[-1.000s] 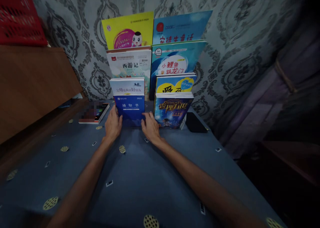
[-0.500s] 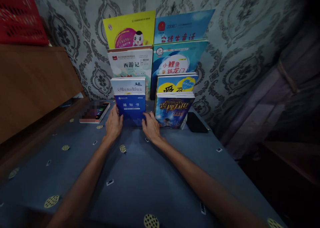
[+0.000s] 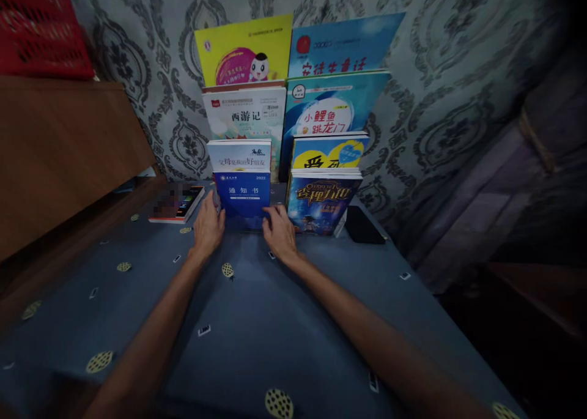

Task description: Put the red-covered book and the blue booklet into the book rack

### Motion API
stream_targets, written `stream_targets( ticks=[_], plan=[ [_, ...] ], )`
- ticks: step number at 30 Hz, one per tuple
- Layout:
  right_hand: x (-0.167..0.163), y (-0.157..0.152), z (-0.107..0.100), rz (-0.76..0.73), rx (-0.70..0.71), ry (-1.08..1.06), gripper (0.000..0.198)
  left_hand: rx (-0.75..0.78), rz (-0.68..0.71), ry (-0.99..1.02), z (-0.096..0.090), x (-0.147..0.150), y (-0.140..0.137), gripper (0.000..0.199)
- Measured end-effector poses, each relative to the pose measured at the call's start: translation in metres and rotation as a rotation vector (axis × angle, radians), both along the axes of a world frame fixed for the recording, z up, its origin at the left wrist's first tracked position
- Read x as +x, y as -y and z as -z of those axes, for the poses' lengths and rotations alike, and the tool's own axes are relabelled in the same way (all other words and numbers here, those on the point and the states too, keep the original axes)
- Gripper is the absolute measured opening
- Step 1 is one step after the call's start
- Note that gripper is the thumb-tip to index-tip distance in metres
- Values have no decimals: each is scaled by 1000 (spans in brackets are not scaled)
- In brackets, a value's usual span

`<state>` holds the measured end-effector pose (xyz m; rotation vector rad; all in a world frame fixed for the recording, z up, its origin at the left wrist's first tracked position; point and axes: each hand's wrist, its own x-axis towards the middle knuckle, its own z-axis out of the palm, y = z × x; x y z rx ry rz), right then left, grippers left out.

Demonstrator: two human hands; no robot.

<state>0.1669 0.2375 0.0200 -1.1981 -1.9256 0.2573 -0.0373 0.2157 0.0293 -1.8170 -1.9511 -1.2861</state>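
A dark blue booklet [image 3: 245, 205] stands upright at the front of the left row of books. My left hand [image 3: 210, 226] is at its left edge, fingers along the side and thumb toward the front. My right hand [image 3: 279, 229] is at the right edge, its fingertips against the booklet and its fingers bent. Right behind is a pale book [image 3: 241, 156], then a taller white book [image 3: 247, 116] and a yellow book [image 3: 243, 46]. How far my fingers reach behind the booklet is hidden.
The right row has a dark blue fantasy book [image 3: 321, 205], a yellow-and-blue book [image 3: 321, 153], a teal book [image 3: 330, 101] and a blue book [image 3: 343, 43]. A book [image 3: 178, 205] lies flat at left; a black flat object [image 3: 364, 226] lies at right. Patterned cloth [image 3: 238, 321] covers the table.
The view has shifted slightly, so the books appear a little farther right and higher. My hands stay at the booklet's sides; the right fingers have shifted slightly.
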Motion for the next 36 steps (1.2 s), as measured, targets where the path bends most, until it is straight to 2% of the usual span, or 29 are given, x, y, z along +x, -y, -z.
stream_targets(
  ticks=[10,16,20,25,29,36],
  plan=[
    [-2,-2,12,1,49,-62,33,3,-35,-28,3,-8,4,57],
    [0,-1,23,4,75,-86,33,-59,-93,-53,9,-16,5,55],
    [-1,2,36,16,79,-115,37,-114,-176,-117,18,-30,2,52],
    [-4,9,41,-8,72,-111,38,-237,-394,-169,24,-53,4,47],
    [-4,10,40,-12,80,-98,37,-281,-476,-149,27,-67,5,52],
    [-3,11,40,-16,89,-84,36,-403,-473,-143,29,-81,-5,66]
  ],
)
